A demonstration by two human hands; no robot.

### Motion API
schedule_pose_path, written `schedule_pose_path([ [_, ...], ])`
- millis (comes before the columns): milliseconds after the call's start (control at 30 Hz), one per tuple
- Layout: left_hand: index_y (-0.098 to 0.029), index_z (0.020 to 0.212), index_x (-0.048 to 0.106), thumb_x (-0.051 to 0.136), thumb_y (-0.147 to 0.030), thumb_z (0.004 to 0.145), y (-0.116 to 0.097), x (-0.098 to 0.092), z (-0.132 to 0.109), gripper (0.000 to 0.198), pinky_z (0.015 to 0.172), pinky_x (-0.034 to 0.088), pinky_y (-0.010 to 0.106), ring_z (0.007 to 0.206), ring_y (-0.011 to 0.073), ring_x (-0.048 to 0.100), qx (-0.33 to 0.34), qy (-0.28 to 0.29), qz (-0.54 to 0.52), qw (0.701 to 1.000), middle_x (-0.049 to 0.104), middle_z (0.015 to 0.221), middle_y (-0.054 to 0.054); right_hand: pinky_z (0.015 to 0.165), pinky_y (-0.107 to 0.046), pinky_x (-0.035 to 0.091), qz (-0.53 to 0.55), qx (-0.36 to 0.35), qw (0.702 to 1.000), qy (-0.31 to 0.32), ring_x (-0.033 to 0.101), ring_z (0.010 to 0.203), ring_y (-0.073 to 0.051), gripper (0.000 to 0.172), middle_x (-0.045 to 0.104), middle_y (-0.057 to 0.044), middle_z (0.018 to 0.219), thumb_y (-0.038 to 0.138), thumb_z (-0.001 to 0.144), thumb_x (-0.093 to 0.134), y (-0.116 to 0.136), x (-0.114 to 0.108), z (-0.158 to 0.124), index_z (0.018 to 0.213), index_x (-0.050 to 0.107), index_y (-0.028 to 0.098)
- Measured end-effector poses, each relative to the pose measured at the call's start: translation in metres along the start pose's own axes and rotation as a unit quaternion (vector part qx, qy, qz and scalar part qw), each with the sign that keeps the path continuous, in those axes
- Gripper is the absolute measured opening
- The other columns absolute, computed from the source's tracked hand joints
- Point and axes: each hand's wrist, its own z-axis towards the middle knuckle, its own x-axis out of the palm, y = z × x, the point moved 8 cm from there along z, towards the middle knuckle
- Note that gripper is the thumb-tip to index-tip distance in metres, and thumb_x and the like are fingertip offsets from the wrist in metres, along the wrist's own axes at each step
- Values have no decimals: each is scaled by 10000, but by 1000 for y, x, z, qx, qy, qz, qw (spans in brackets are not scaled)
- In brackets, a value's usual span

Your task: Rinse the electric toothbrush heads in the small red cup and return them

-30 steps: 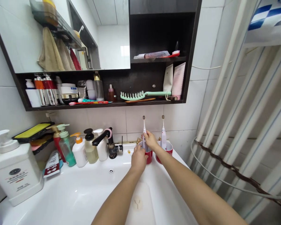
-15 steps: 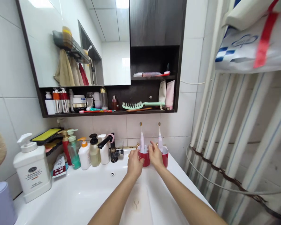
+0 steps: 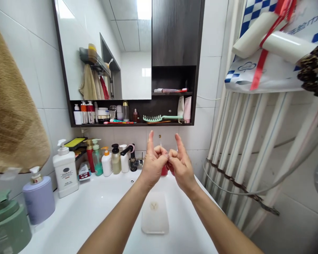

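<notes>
My left hand (image 3: 154, 165) and my right hand (image 3: 182, 167) are raised over the back of the sink, thumbs and curled fingers pinched and meeting at the tips. Both index fingers point upward. Anything between the pinched tips is too small or hidden to make out. Behind the hands a red cup (image 3: 164, 171) shows only in part. A toothbrush head (image 3: 159, 136) rises behind them; the second toothbrush and its cup are mostly covered by my right hand. Below, a whitish rectangular tray (image 3: 155, 220) lies in the white sink (image 3: 100, 215).
A black faucet (image 3: 133, 160) stands left of the hands, beside several pump bottles (image 3: 116, 160). Above hangs a dark mirror cabinet (image 3: 176, 33) with a green hairbrush (image 3: 153, 119) on its shelf. White radiator pipes (image 3: 243, 130) line the right; a tan towel (image 3: 13, 106) hangs left.
Both hands have left the red cups, risen and come together at the fingertips. The view has shifted, showing more of the left counter and the towel.
</notes>
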Motion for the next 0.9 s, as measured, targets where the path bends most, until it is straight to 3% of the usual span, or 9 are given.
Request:
schedule_pose_path([
  [133, -345, 1133, 60, 461, -145, 600, 10, -8, -6, 696, 398, 335, 161, 387, 18, 369, -22, -15, -6, 1000, 372, 555, -96, 372, -172, 269, 17, 8, 1000, -6, 296, 375, -49, 620, 305, 97, 432, 166, 629, 403, -10, 4, -6, 1175, 124, 257],
  [233, -247, 1066, 278, 455, -312, 614, 52, -32, -19, 489, 410, 325, 168, 380, 25, 385, -150, -85, 33, 984, 424, 529, -87, 356, -177, 254, 20, 68, 996, -58, 293, 355, -53, 472, 309, 90, 419, 263, 659, 397, -45, -4, -18, 1112, 277, 216],
  [300, -147, 806, 482, 392, -452, 618, 86, -47, -39, 369, 386, 292, 164, 369, 34, 393, -211, -94, 59, 971, 440, 458, -59, 355, -195, 266, -29, 139, 986, -84, 315, 346, -65, 328, 346, 68, 406, 357, 677, 353, -85, -16, -39, 919, 461, 163],
  [333, -120, 608, 507, 347, -520, 605, 106, -55, -52, 430, 344, 245, 167, 320, 40, 367, -247, -92, 75, 962, 413, 378, -48, 353, -205, 268, -61, 168, 979, -96, 320, 339, -70, 331, 356, 54, 395, 402, 686, 310, -105, -23, -52, 753, 516, 151],
  [433, -147, 274, 346, 215, -660, 531, 165, -82, -103, 589, 284, 109, 182, 194, 39, 234, -362, -89, 123, 920, 323, 223, -22, 371, -232, 270, -190, 240, 947, -97, 310, 305, -87, 456, 307, 39, 297, 496, 668, 252, -157, -44, -98, 369, 391, 181],
  [533, -168, 215, 275, 153, -729, 434, 204, -104, -142, 615, 288, 90, 182, 177, 51, 228, -436, -82, 144, 884, 263, 175, -20, 440, -249, 304, -273, 255, 927, -11, 361, 335, -109, 503, 300, 26, 283, 538, 645, 243, -185, -40, -127, 284, 314, 196],
  [667, -168, 217, 280, 136, -744, 409, 218, -113, -155, 624, 311, 113, 186, 199, 52, 252, -456, -73, 149, 875, 264, 174, -16, 466, -249, 318, -267, 269, 923, 70, 359, 328, -100, 526, 279, 35, 279, 560, 639, 220, -198, -19, -139, 271, 310, 194],
  [833, -180, 248, 256, 40, -730, 444, 205, -101, -137, 623, 307, 99, 194, 185, 56, 227, -459, -83, 130, 875, 247, 182, -25, 282, -205, 167, -148, 409, 900, 22, 229, 199, -62, 548, 224, 55, 228, 581, 639, 151, -211, -16, -137, 274, 268, 189],
  [900, -177, 274, 267, 42, -715, 473, 191, -92, -118, 616, 311, 87, 191, 185, 50, 218, -441, -86, 119, 886, 267, 189, -28, 269, -188, 136, -88, 407, 909, -12, 235, 197, -53, 539, 258, 54, 242, 579, 639, 157, -201, -16, -121, 292, 266, 182],
])
